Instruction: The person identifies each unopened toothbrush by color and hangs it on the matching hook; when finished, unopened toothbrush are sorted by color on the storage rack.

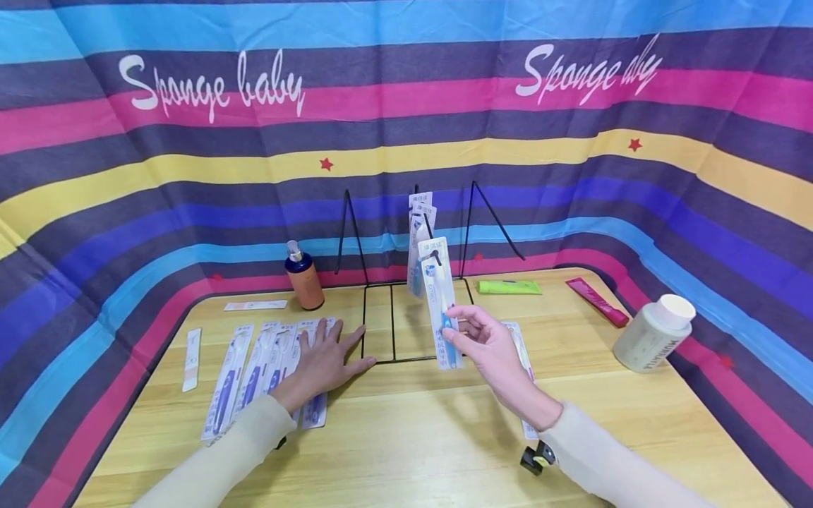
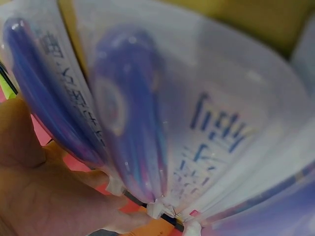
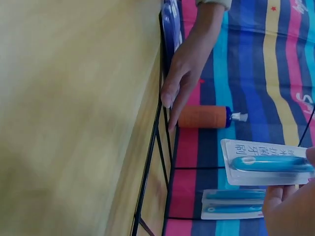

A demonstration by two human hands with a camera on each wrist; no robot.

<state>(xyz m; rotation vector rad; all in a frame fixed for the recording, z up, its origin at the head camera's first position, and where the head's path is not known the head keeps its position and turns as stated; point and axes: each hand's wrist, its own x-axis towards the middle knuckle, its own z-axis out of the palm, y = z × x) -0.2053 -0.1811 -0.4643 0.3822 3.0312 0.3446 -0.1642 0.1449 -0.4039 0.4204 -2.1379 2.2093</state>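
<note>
My right hand (image 1: 452,331) pinches the lower end of a carded light-blue toothbrush pack (image 1: 440,300) and holds it upright in front of a black wire display rack (image 1: 378,323). In the right wrist view that pack (image 3: 268,163) lies between my thumb and fingers. Another pack (image 1: 418,233) hangs on the rack's hook. My left hand (image 1: 325,353) lies flat, fingers straight, on a row of several purple-blue toothbrush packs (image 1: 244,374) on the table, left of the rack's base. The left wrist view shows those packs (image 2: 147,128) blurred and very close, with my left hand (image 2: 34,187) at the lower left.
An orange bottle with a blue cap (image 1: 303,276) stands behind the left hand. A green tube (image 1: 508,287), a red sachet (image 1: 597,302) and a white jar (image 1: 654,333) lie on the right. One more pack (image 1: 524,360) lies under my right wrist. Striped cloth surrounds the wooden table (image 1: 406,437).
</note>
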